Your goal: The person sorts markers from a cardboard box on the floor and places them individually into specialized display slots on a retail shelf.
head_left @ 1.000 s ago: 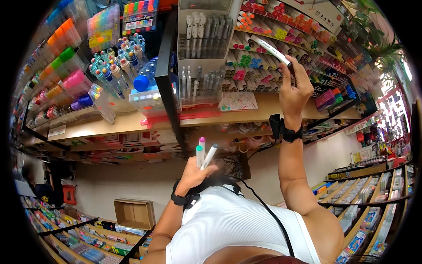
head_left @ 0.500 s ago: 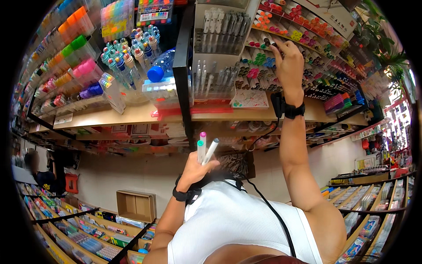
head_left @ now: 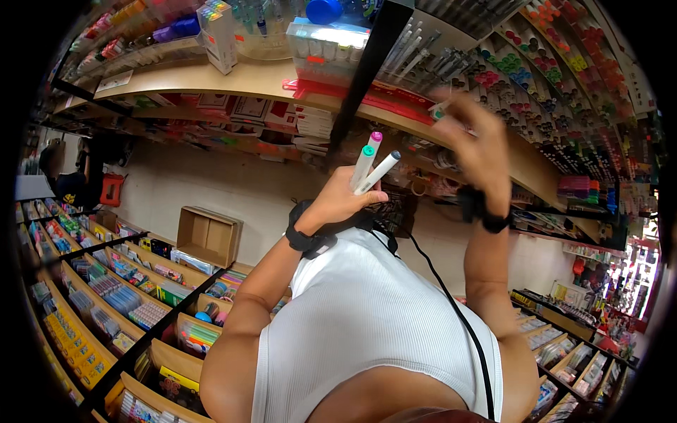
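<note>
Markers (head_left: 362, 169) in left hand (head_left: 337, 201), right hand (head_left: 481, 141) well apart, near shelf edge (head_left: 532, 175)

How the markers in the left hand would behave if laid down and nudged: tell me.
The markers look stiff, being straight and slim. They are probably light, since the left hand holds all three together. Their round ends suggest they may roll, though their sides are hard to make out.

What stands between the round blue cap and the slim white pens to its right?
A black upright post stands between the blue cap and the slim white pens, seen in the head view.
</note>
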A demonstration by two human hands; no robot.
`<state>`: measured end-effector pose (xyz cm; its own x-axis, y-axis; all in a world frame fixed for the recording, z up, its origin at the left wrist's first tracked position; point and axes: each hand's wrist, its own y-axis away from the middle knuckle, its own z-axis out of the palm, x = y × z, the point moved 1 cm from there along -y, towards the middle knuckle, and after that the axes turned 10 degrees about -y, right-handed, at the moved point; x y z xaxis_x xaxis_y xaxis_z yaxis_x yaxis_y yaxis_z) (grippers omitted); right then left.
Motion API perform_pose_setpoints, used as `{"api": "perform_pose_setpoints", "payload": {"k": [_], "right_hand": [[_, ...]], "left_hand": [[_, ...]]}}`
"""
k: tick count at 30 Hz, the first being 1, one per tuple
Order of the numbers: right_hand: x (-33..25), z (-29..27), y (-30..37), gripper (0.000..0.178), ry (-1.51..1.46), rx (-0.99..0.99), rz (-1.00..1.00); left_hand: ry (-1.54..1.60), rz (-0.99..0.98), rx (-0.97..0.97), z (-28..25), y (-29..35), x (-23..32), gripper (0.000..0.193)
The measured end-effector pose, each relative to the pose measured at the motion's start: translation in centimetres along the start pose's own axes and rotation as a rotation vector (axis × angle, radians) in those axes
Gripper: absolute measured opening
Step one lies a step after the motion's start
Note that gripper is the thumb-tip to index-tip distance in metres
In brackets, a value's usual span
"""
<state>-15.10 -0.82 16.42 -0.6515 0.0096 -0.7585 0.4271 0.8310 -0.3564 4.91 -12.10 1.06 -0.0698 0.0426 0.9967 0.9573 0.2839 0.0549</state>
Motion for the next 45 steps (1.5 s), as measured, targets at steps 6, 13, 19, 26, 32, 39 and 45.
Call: {"api": "perform_pose_setpoints", "payload": {"k": [6,13,19,26,32,39,45], "right_hand": [[1.3,4.3,3.6,0.022,-0.275,-0.326,0.167],[-0.2,-2.0,2.9,0.014,-0.426,0.062,0.259],[-1.6,-10.3,2.6,0.016,0.258,0.880,-0.304],[-0.9,-12.2,-1.3,0.016,0.433,0.942,-0.358],[0.0,-12.4,-2.1,0.018,0.487,0.947,-0.374],[-1.3,-10.8,-0.7,0.015,0.531,1.079,-0.435],[-0.5,-10.1,-2.1,0.014,0.577,1.021,-0.435]], "left_hand": [[0.002,-0.093,-0.052,0.4,-0.9,1.1,0.027],[-0.087,-0.028,-0.105,0.4,-1.5,-0.9,0.020],[0.004,0.029,-0.064,-0.2,-1.2,-1.3,0.021],[-0.023,0.004,-0.051,-0.4,-1.2,-1.1,0.023],[-0.050,-0.032,-0.024,-0.7,-1.3,-1.2,0.025],[-0.029,-0.021,0.015,-1.0,-1.2,-1.8,0.025],[-0.042,-0.029,0.013,-1.1,-1.4,-1.7,0.027]]}}
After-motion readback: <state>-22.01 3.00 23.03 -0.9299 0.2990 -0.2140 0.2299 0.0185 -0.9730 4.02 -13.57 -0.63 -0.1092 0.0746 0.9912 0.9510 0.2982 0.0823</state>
